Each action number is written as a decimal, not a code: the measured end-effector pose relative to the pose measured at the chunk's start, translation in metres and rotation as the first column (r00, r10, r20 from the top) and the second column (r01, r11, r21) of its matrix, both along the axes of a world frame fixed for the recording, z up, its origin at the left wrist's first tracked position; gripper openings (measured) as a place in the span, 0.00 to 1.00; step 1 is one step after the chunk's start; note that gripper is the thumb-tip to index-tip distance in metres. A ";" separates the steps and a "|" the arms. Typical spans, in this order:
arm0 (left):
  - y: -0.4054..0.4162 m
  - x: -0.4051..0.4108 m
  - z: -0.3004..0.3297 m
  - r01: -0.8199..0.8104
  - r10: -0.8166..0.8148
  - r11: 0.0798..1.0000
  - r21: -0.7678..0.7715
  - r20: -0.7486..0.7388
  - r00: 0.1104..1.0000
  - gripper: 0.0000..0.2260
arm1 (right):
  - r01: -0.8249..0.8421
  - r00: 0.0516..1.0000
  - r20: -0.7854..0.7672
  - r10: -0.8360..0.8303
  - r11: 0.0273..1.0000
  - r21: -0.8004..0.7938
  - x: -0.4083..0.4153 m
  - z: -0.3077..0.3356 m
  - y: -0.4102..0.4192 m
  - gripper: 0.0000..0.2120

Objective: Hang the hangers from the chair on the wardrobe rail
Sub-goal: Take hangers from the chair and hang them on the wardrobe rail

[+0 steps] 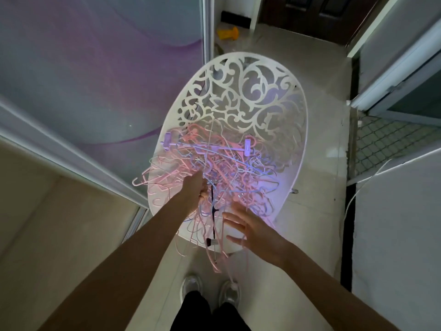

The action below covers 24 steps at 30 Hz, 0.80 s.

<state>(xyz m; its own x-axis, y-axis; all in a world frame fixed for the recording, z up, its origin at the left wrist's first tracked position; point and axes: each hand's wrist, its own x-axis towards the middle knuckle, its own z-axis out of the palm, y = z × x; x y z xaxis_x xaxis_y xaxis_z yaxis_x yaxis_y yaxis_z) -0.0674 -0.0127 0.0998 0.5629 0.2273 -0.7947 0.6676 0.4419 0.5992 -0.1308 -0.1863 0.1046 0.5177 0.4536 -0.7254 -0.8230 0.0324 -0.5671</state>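
Over the white fretwork plastic chair [250,91], piled with a tangle of thin pink and blue hangers [214,168], the left hand [196,187] has its fingers closed around a bunch drooping past the seat edge; the right hand [253,231] hovers open-palmed and empty. This looks like the pickup step; next the bunch likely needs pulling free of the tangle.

Yellow plastic object [228,33] on pale tiled floor [317,130], far beyond the hands. White cable [365,181] trails right of the right hand. Two grey shoes [210,291] directly below the hands. Dark door [317,13] beyond.
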 end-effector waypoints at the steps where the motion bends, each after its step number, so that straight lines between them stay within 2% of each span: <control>1: -0.002 0.002 0.003 0.036 -0.036 0.999 0.016 0.015 0.999 0.11 | -0.005 1.000 0.027 0.006 1.000 -0.027 -0.002 0.001 0.002 0.30; 4: -0.001 0.004 0.016 0.145 -0.145 0.989 0.015 0.031 0.989 0.08 | -0.022 0.988 0.149 0.039 0.994 -0.111 0.003 0.011 -0.001 0.22; 6: 0.001 0.004 0.028 0.218 -0.217 0.976 -0.006 0.064 0.974 0.11 | -0.050 0.975 0.205 0.082 0.986 -0.158 0.006 0.018 -0.009 0.19; 10: 0.005 -0.003 0.055 0.316 -0.310 0.948 -0.034 0.123 0.943 0.05 | -0.185 0.971 0.139 0.194 0.980 -0.074 0.006 0.024 -0.022 0.17; 13: 0.016 -0.005 0.066 0.403 -0.411 0.911 0.084 0.120 0.904 0.06 | -0.368 0.924 0.107 0.366 0.930 -0.007 0.011 0.022 -0.032 0.17; 15: 0.024 -0.003 0.070 0.456 -0.479 0.862 0.222 0.063 0.876 0.05 | -0.470 0.873 0.107 0.476 0.879 -0.074 0.017 0.013 -0.037 0.19; 16: 0.029 -0.001 0.071 0.475 -0.503 0.830 0.292 0.023 0.864 0.08 | -0.491 0.854 0.102 0.511 0.855 -0.168 0.022 0.006 -0.038 0.19; 17: 0.032 0.000 0.071 0.494 -0.521 0.798 0.346 -0.015 0.853 0.13 | -0.498 0.836 0.096 0.540 0.820 -0.281 0.026 0.000 -0.037 0.19; 19: 0.041 0.001 0.064 0.528 -0.558 0.751 0.396 -0.046 0.829 0.19 | -0.507 0.737 0.110 0.666 0.654 -0.562 0.033 -0.020 -0.030 0.19; 21: 0.047 -0.003 0.057 0.560 -0.597 0.712 0.423 -0.054 0.801 0.18 | -0.498 0.549 0.089 0.831 0.411 -0.764 0.036 -0.041 -0.023 0.20; 22: 0.050 -0.004 0.052 0.569 -0.611 0.695 0.440 -0.056 0.790 0.16 | -0.468 0.473 0.093 0.876 0.339 -0.816 0.036 -0.053 -0.018 0.21; 23: 0.053 -0.004 0.046 0.572 -0.621 0.685 0.452 -0.047 0.782 0.14 | -0.433 0.435 0.108 0.894 0.313 -0.845 0.035 -0.065 -0.015 0.23; 24: 0.057 -0.005 0.040 0.566 -0.621 0.690 0.452 -0.033 0.783 0.13 | -0.390 0.439 0.125 0.890 0.314 -0.866 0.032 -0.078 -0.010 0.24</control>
<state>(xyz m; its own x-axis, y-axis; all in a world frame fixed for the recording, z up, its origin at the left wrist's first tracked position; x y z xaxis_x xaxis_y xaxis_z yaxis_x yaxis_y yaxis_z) -0.0724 0.0441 0.1399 0.7743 0.1036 -0.6243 0.6185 -0.3330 0.7118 -0.0987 -0.1965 0.0263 0.6376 0.3630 -0.6795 0.0856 -0.9100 -0.4058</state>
